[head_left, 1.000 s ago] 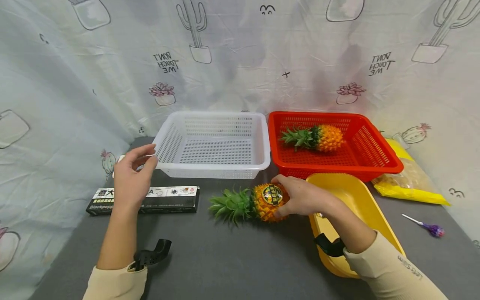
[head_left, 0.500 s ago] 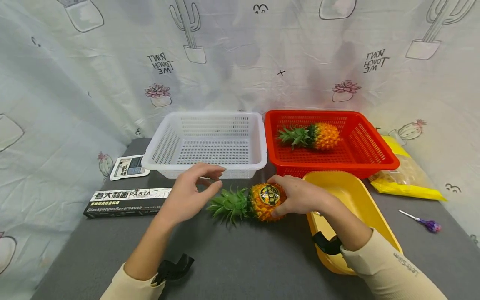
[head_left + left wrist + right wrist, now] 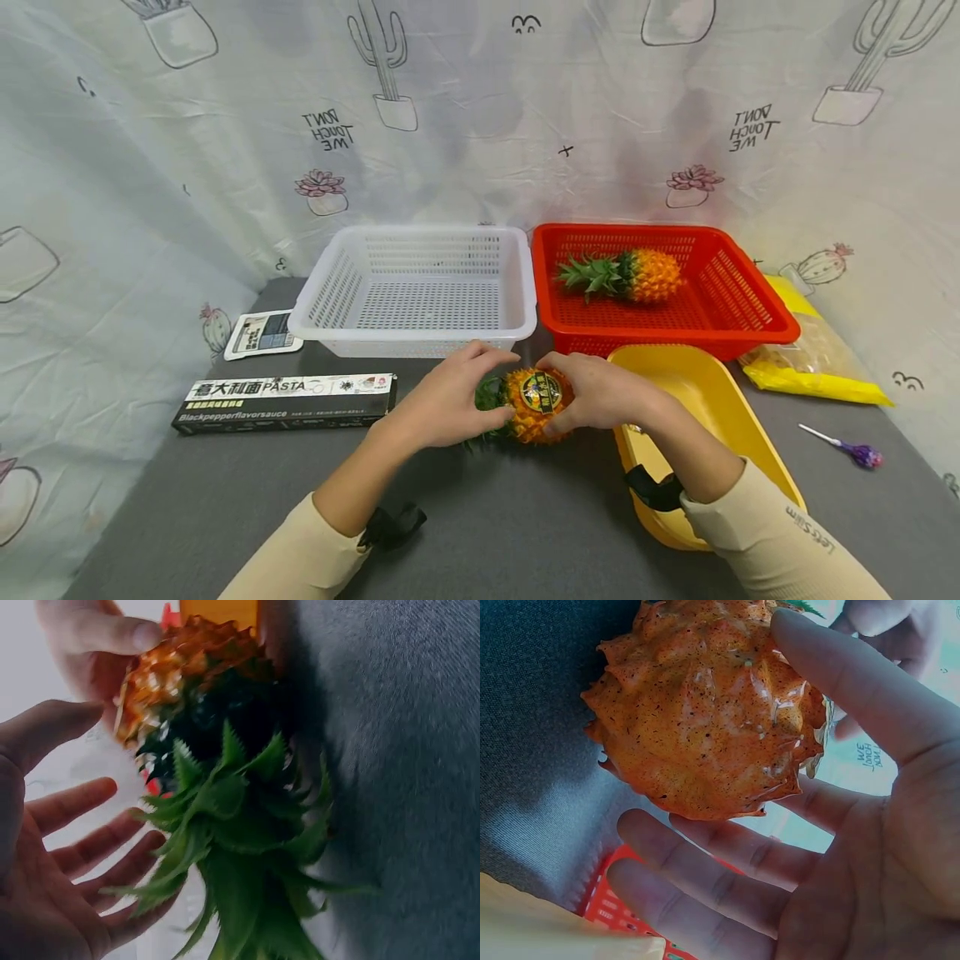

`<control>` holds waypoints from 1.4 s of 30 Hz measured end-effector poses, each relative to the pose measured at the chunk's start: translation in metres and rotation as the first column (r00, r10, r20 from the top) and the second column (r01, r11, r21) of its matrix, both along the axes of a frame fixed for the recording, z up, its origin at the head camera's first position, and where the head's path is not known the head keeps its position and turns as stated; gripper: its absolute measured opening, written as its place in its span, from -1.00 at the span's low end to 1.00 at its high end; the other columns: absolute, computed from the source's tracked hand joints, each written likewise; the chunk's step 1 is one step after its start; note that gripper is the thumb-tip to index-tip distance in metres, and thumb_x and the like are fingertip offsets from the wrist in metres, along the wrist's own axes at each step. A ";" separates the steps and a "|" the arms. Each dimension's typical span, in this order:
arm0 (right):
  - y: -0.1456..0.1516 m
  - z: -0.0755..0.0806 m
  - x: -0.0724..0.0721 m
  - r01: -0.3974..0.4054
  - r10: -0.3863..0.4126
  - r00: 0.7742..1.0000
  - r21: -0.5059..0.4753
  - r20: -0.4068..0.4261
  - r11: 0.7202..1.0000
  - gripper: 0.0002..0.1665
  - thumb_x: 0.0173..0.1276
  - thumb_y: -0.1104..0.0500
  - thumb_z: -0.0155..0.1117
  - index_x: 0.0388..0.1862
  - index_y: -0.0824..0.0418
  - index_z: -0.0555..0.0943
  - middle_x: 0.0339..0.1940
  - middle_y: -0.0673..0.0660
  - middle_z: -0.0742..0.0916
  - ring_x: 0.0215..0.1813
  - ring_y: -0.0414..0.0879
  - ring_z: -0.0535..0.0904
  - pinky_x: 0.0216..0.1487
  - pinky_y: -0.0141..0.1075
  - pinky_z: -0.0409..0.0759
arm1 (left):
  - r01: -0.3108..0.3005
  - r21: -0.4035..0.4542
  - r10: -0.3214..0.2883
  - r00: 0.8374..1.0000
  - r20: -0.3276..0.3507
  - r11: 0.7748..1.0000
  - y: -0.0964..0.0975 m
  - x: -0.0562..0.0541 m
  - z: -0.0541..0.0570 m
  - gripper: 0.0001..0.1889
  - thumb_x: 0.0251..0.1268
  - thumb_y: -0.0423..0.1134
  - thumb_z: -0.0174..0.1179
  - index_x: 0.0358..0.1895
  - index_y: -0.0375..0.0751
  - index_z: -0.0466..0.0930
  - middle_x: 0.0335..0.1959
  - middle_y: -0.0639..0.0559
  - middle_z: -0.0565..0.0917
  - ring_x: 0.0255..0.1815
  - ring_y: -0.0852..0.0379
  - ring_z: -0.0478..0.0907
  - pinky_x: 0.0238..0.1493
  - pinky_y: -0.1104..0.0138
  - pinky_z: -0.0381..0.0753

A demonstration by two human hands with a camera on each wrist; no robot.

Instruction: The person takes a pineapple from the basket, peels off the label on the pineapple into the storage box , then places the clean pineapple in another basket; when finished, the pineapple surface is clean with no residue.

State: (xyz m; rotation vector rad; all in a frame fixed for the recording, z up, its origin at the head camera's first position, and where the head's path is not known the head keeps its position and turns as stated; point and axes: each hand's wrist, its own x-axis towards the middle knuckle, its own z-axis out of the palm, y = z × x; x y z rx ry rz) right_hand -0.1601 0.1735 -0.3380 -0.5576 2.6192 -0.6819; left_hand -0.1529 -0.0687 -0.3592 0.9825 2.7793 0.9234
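A small pineapple point(image 3: 525, 427) with a black and gold label point(image 3: 542, 392) lies on its side on the grey table, its green crown pointing left. My right hand point(image 3: 600, 390) grips the fruit's base end, thumb on the near side and fingers on the far side; in the right wrist view the thumb point(image 3: 855, 675) lies against the orange skin. Over the crown is my left hand point(image 3: 453, 398), which hides most of the leaves in the head view. The left wrist view shows its fingers point(image 3: 97, 844) spread beside the crown point(image 3: 247, 825), not closed round it.
A white basket point(image 3: 412, 335) stands behind, beside a red basket point(image 3: 675, 337) holding another pineapple point(image 3: 652, 275). A yellow tray point(image 3: 720, 417) sits under my right forearm. Around are a black pasta box point(image 3: 285, 404), a white packet point(image 3: 262, 333), a yellow bag point(image 3: 817, 379) and a lollipop point(image 3: 862, 454).
My left hand has moved right from near the white basket's left corner, across the pasta box, to the pineapple's crown. My right hand keeps its hold on the pineapple, which stays in place.
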 end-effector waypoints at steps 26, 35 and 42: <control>-0.007 0.016 -0.008 0.074 -0.078 0.987 -0.032 -0.142 0.997 -0.83 0.32 0.08 0.49 -0.35 0.14 0.71 -0.47 0.01 0.70 -0.42 -0.09 0.51 -0.41 -0.30 0.55 | -0.072 -0.216 0.061 0.997 -0.054 0.974 0.021 0.000 -0.001 -0.40 0.16 0.01 0.45 0.29 -0.03 0.59 0.01 0.02 0.56 -0.08 0.08 0.49 -0.12 0.17 0.62; -0.008 0.016 -0.010 0.087 -0.096 0.989 -0.086 -0.112 0.992 -0.81 0.29 0.17 0.50 -0.34 0.17 0.62 -0.41 0.08 0.67 -0.37 -0.06 0.51 -0.37 -0.29 0.55 | -0.080 -0.225 0.068 0.996 -0.060 0.971 0.021 0.002 -0.003 -0.39 0.16 0.01 0.46 0.30 -0.03 0.59 0.01 0.02 0.56 -0.05 0.08 0.51 -0.08 0.15 0.65; 0.000 0.019 -0.012 0.091 -0.093 0.996 -0.208 0.002 0.974 -0.80 0.32 0.15 0.48 -0.29 0.18 0.61 -0.43 0.08 0.68 -0.41 -0.04 0.53 -0.37 -0.23 0.62 | -0.071 -0.220 0.058 0.996 -0.065 0.973 0.020 0.002 -0.003 -0.40 0.16 0.00 0.45 0.29 -0.03 0.59 -0.04 0.04 0.55 -0.12 0.12 0.48 -0.17 0.23 0.59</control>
